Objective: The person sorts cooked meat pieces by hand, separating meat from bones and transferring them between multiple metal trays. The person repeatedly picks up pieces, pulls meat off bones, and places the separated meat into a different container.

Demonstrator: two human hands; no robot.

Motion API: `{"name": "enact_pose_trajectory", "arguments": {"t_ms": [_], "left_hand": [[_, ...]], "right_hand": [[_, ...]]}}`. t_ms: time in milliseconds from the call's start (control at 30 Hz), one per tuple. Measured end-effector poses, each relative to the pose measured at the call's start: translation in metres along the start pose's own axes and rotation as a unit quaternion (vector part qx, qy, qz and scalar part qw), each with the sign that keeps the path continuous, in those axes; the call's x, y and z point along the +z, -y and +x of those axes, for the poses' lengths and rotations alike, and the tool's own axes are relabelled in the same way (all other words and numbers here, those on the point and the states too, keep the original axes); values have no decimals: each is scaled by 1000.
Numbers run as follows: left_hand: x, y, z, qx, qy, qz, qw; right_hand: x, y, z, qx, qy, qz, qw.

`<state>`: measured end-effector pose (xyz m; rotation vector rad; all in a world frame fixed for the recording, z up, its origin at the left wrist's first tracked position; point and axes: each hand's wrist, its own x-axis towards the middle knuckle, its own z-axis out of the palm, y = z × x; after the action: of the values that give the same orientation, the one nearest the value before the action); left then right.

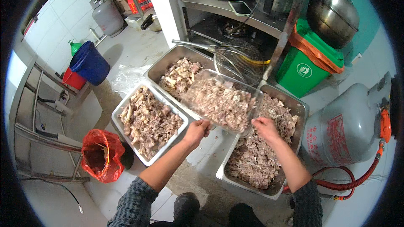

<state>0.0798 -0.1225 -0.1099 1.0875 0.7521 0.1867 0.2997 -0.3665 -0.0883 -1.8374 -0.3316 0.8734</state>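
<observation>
My left hand (197, 131) and my right hand (266, 129) grip the near edge of a clear plastic tray (221, 101) heaped with chopped meat. The tray is above the gap between the metal pans and overlaps both. Behind and left of it lies a steel pan (157, 66) with meat and bones. Under my right forearm a second steel pan (232, 176) holds more chopped meat. A white tray (116, 113) with meat and bones is left of my left hand.
A round wire strainer (233, 60) rests behind the pans. To the right are a gas cylinder (341, 129) with a red hose (359, 184) and a green bin (303, 69). A red bag-lined bucket (102, 157) and a blue bucket (90, 63) stand left. A metal shelf (214, 6) is behind.
</observation>
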Motion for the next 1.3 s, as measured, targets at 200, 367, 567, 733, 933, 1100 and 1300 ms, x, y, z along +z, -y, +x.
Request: {"name": "enact_pose_trajectory", "arguments": {"t_ms": [200, 367, 567, 733, 933, 1100, 1300], "left_hand": [[26, 0, 29, 15, 31, -28, 999], [39, 5, 25, 11, 18, 7, 1000], [55, 15, 13, 4, 53, 10, 999], [60, 18, 9, 5, 80, 22, 997], [65, 21, -2, -44, 109, 8, 993], [29, 14, -20, -60, 132, 84, 986], [-8, 6, -37, -78, 93, 128, 984]], "right_hand": [[-29, 15, 18, 7, -29, -11, 999], [-38, -2, 15, -5, -32, -44, 999], [-55, -9, -8, 23, -42, -28, 998], [-64, -16, -12, 12, -58, -49, 997], [-80, -28, -15, 27, -84, -88, 992], [-78, -25, -20, -17, -76, -99, 992], [-82, -26, -16, -29, -102, -169, 980]]}}
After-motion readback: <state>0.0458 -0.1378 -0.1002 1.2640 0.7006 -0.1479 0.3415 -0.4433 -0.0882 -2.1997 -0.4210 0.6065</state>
